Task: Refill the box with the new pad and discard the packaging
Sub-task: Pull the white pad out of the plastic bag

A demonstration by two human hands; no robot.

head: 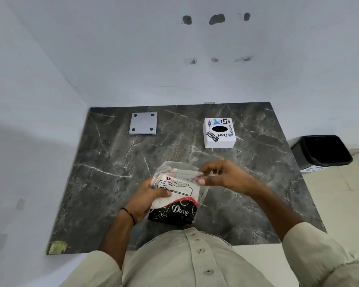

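Packaging is what I am dealing with at this point: the tissue pack (175,195) is in my hands above the near middle of the tabletop (112,162), its clear plastic wrap apparently not yet off the white pad inside. My judgement is that the task is at an early stage. The pad has yet to come out of the wrap, nothing has gone into the white box (219,133), and nothing has gone into the black bin (321,151), which stands on the floor past the right edge of the tabletop.

The box sits toward the far right corner, its oval opening facing up, well apart from my hands. A flat grey plate (143,123) with four dark dots lies toward the far left corner; it may be the box's base, but I cannot tell.

My left hand (147,200) is wrapped around the left side of the pack, thumb across its front and fingers behind, gripping it firmly, wrist bent inward. My right hand (222,176) reaches in from the right with the forearm angled across the tabletop; thumb and fingertips are pinched narrowly on the loose top edge of the plastic, apparently to tear or peel it open. Still left: freeing the pad, loading the box, binning the wrap.
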